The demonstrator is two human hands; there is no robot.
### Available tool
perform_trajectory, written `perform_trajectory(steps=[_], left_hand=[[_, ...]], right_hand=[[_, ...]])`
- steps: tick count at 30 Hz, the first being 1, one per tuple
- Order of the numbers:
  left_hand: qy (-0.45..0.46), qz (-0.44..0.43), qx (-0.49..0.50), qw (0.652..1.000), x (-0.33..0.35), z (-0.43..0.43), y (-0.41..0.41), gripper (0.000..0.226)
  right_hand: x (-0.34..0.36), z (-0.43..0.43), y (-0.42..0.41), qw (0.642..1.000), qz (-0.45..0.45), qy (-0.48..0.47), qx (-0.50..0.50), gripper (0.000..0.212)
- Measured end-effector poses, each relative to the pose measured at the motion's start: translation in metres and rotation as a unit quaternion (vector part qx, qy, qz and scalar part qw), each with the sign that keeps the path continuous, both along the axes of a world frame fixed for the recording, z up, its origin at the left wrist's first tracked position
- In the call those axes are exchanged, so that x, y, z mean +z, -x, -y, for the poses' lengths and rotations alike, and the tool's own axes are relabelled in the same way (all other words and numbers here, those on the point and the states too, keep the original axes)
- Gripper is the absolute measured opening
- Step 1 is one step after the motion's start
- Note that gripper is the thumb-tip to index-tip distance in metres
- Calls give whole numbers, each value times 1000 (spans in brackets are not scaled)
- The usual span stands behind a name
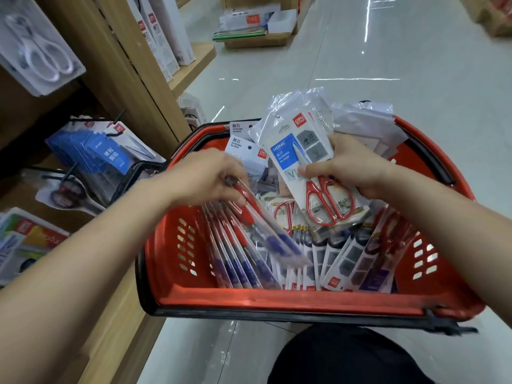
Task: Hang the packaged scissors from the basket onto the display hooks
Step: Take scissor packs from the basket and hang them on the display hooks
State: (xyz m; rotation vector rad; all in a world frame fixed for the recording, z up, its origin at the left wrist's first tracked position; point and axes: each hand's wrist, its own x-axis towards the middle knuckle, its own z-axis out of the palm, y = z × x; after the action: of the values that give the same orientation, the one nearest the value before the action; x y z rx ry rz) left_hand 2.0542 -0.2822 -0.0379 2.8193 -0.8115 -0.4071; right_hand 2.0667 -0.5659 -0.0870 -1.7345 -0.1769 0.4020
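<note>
Basket (277, 300), red, holds packaged scissors (346, 259) standing in rows. Right hand (352, 167) grips a stack of red-handled packs (299, 151), raised above the basket's middle. Left hand (205, 173), apart from the right, pinches one edge-on pack (263, 220) over the left rows. Display hooks (116, 120) at left carry blue-carded packs (108, 153).

The red basket (277, 300), black-rimmed, holds red-handled scissors (329, 200) in clear packs with white, blue and grey cards.
</note>
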Motion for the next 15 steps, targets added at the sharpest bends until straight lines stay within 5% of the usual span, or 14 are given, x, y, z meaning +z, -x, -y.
perform_trajectory(steps=[9,15], left_hand=[[178,81,123,973,12,-48,21,32],[362,119,279,881,-2,-76,50,25]], right_hand=[[10,9,-8,981,22,-106,-163,33],[25,1,6,960,-70,-224,-153,26]])
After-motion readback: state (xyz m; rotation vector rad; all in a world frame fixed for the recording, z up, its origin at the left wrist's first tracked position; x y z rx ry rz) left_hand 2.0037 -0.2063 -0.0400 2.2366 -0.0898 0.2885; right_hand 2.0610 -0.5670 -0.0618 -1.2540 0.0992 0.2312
